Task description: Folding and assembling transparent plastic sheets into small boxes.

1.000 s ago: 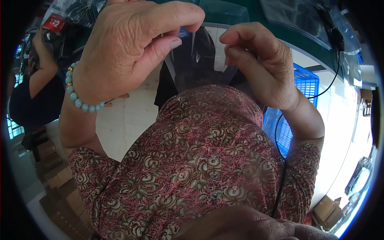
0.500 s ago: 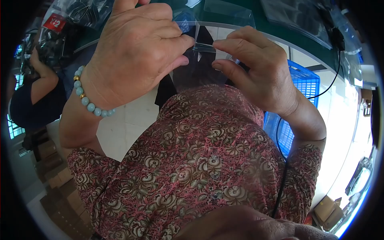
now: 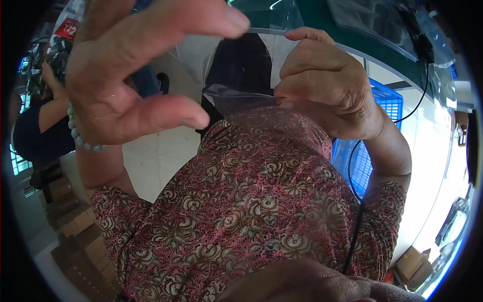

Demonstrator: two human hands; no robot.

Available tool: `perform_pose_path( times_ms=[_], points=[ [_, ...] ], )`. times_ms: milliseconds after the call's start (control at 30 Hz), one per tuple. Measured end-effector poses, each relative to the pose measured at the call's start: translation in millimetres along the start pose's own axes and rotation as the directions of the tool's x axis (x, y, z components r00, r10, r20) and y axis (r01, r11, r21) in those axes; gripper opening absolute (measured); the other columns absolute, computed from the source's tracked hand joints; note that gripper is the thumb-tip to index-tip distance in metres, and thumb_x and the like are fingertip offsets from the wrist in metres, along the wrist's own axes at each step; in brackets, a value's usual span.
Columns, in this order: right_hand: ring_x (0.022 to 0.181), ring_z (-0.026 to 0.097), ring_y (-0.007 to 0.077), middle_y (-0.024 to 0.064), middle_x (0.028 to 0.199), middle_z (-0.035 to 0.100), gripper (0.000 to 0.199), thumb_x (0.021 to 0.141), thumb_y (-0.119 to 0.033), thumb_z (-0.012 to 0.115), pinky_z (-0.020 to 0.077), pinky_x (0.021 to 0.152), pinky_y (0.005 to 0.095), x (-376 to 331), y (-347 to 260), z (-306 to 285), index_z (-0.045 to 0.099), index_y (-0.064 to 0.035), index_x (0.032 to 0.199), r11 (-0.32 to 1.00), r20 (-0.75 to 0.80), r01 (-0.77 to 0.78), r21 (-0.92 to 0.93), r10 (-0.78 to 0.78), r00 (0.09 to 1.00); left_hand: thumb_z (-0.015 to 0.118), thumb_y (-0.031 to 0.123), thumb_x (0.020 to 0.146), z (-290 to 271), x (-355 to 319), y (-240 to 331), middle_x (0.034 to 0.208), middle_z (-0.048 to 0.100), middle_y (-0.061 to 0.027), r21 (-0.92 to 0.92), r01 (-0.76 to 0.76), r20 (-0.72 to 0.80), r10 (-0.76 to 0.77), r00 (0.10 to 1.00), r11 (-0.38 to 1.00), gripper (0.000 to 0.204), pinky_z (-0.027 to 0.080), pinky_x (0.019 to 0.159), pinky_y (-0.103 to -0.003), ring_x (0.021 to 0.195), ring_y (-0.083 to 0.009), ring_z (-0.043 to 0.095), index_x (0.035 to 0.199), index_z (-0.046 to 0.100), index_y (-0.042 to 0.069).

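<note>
My right hand [image 3: 327, 83] is closed, its thumb and curled fingers pinching a clear plastic bag [image 3: 241, 99]. The thin, see-through bag stretches left from those fingertips, in front of my floral top, and its outline is hard to follow. Left of it and raised close to the camera is my left hand [image 3: 113, 88], with a bead bracelet [image 3: 75, 133] at the wrist. Thumb and forefinger are spread wide apart, and nothing shows between them.
A green-topped table [image 3: 347, 43] lies ahead, with clear plastic packaging [image 3: 370, 22] on it. Below its right side is a blue plastic crate [image 3: 387, 100]. A black cable [image 3: 422, 95] hangs at the right. Another person [image 3: 43, 121] works at the far left.
My left hand has let go of the clear plastic, opened and moved left and up toward the camera. My right fingers have curled in around the plastic, which now hangs lower.
</note>
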State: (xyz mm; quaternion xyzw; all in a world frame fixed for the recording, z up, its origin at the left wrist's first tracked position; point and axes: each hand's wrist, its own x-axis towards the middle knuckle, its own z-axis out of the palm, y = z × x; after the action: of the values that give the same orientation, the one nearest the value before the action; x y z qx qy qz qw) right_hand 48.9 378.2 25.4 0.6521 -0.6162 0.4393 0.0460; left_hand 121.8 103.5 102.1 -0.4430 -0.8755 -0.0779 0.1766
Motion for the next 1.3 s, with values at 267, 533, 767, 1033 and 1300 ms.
perform_pose_path(
  times_ms=[267, 533, 767, 1033, 1300],
  points=[
    [0.098, 0.064, 0.0284, 0.0067, 0.089, 0.064, 0.02, 0.075, -0.007, 0.074, 0.0438, 0.106, 0.0541, 12.3, -0.3, -35.4, 0.073, -0.0085, 0.095, 0.921, 0.148, 0.347, -0.179, -0.323, 0.935, 0.079, 0.06, 0.074, -1.5, -64.2, -52.9, 0.144, 0.048, -0.0199, -0.645, 0.261, 0.09, -0.267, 0.959, 0.718, 0.079, 0.021, 0.118, -0.056, 0.143, -0.038, 0.036, 0.129, 0.058, 0.008],
    [0.111, 0.064, 0.0307, 0.013, 0.105, 0.067, 0.039, 0.086, -0.029, 0.07, 0.0427, 0.108, 0.0505, -3.0, 13.1, -42.2, 0.067, -0.0045, 0.116, 0.987, -0.06, -0.022, 0.159, 0.032, 0.998, 0.079, 0.016, 0.085, 42.7, -60.5, -21.7, 0.085, 0.068, -0.0052, -0.741, 0.144, -0.159, -0.38, 0.911, 0.656, 0.039, 0.053, 0.082, -0.031, 0.087, -0.0168, 0.067, 0.115, 0.06, 0.0],
    [0.11, 0.067, 0.0242, 0.0165, 0.122, 0.065, 0.034, 0.101, -0.012, 0.055, 0.0534, 0.097, 0.0397, -20.9, 18.5, -5.8, 0.056, 0.0018, 0.132, 0.893, -0.134, -0.249, 0.375, 0.318, 0.938, 0.076, 0.005, 0.087, 72.5, -43.2, 8.2, 0.091, 0.065, -0.0036, -0.802, 0.204, -0.246, -0.621, 0.745, 0.562, 0.047, 0.049, 0.078, -0.021, 0.077, -0.0065, 0.059, 0.127, 0.051, 0.001],
    [0.101, 0.067, 0.0259, 0.014, 0.115, 0.063, 0.026, 0.089, 0.01, 0.062, 0.0579, 0.083, 0.032, -16.7, 13.9, 12.0, 0.062, -0.0009, 0.112, 0.922, -0.428, -0.052, -0.383, -0.127, 0.895, 0.072, -0.001, 0.089, 91.0, -59.1, -9.4, 0.123, 0.053, -0.0106, -0.712, 0.258, -0.406, -0.683, 0.607, 0.653, 0.049, 0.045, 0.063, -0.017, 0.073, -0.0038, 0.054, 0.133, 0.048, 0.003],
    [0.097, 0.062, 0.0291, 0.0089, 0.112, 0.064, 0.04, 0.072, -0.012, 0.083, 0.0535, 0.083, 0.0382, -1.2, 5.1, 49.1, 0.069, -0.0068, 0.109, 0.796, -0.246, -0.157, -0.585, 0.01, 0.969, 0.08, 0.008, 0.081, 126.2, -34.0, -30.9, 0.127, 0.055, -0.0081, -0.618, -0.17, -0.703, -0.442, 0.557, 0.767, 0.028, 0.049, 0.076, -0.026, 0.085, -0.0095, 0.061, 0.107, 0.069, 0.002]
  ],
)
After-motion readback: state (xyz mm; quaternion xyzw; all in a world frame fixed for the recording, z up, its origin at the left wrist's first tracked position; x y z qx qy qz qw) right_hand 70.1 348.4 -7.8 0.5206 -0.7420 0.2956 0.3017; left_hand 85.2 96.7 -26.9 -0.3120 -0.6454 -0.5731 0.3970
